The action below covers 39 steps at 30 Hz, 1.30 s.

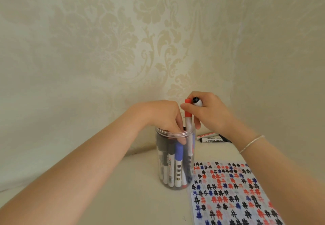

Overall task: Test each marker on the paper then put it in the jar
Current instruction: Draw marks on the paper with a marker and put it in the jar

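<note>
Jar: the clear plastic jar (175, 159) stands upright on the bench (137, 189), just left of the paper, so a tested marker has only a short way to go.
Contents: it is crowded with markers standing on end, a blue-capped one (179, 161) foremost, which probably explains why room must be made for another.
Left hand: the left hand (163, 115) reaches over the rim with its fingers dipped inside and touching the marker tops, seemingly pushing them aside; whether the grip closes round any of them I cannot tell.
Right hand: the right hand (209, 112) pinches the red-capped marker (188, 121) near its cap and holds it upright, its lower end already inside the mouth, for a straight drop.
Spare: the same hand also clasps a black-ended marker (197, 101) (likely next in line).
Paper: the paper (233, 194) lies flat on the bench, thick with red, blue and black hash marks.
Waiting: two more markers (212, 137) lie on the bench behind the jar, near the wall (105, 40).
Stage: judging by this, testing is far along.
</note>
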{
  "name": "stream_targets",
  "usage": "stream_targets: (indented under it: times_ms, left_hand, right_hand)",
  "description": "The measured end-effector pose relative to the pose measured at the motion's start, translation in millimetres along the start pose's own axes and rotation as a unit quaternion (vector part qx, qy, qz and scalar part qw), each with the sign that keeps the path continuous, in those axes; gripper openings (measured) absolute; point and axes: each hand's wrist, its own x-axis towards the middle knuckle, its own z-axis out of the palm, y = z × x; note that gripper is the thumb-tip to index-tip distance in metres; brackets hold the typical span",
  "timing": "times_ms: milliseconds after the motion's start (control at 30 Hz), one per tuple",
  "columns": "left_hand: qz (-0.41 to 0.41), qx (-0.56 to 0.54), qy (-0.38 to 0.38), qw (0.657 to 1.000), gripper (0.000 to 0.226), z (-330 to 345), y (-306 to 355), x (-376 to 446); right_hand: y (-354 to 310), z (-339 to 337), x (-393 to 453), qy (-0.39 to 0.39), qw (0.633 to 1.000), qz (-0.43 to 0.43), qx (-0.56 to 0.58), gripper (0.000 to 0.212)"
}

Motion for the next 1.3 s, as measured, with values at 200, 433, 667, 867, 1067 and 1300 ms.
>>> stream_targets:
  times_ms: [200,433,667,867,1067,1300]
  left_hand:
    - [-0.024,0.0,-0.112,0.993,0.022,-5.9,12.3,6.5]
    - [-0.038,0.071,-0.176,0.981,0.025,-6.8,22.0,22.7]
    - [-0.04,0.066,-0.183,0.98,0.037,-5.9,16.2,17.1]
    - [-0.04,0.069,-0.214,0.974,0.024,-9.7,16.4,24.5]
    - [0.002,0.024,-0.147,0.989,0.011,-2.1,6.9,22.0]
    - [0.051,0.043,-0.072,0.995,0.022,8.3,8.7,18.9]
  right_hand:
    - [1.9,-4.0,2.7,0.0,1.0,-0.006,-0.005,0.023]
    - [6.8,-8.4,0.4,-0.016,1.0,-0.015,0.009,0.023]
    - [12.1,-5.2,-0.1,-0.018,1.0,-0.015,0.017,0.021]
    - [12.5,-6.3,-0.6,-0.021,1.0,-0.013,0.013,0.021]
    - [14.5,-4.6,-0.1,-0.018,1.0,-0.018,0.014,0.019]
    - [13.8,-4.1,-1.4,-0.016,0.999,-0.033,0.002,0.018]
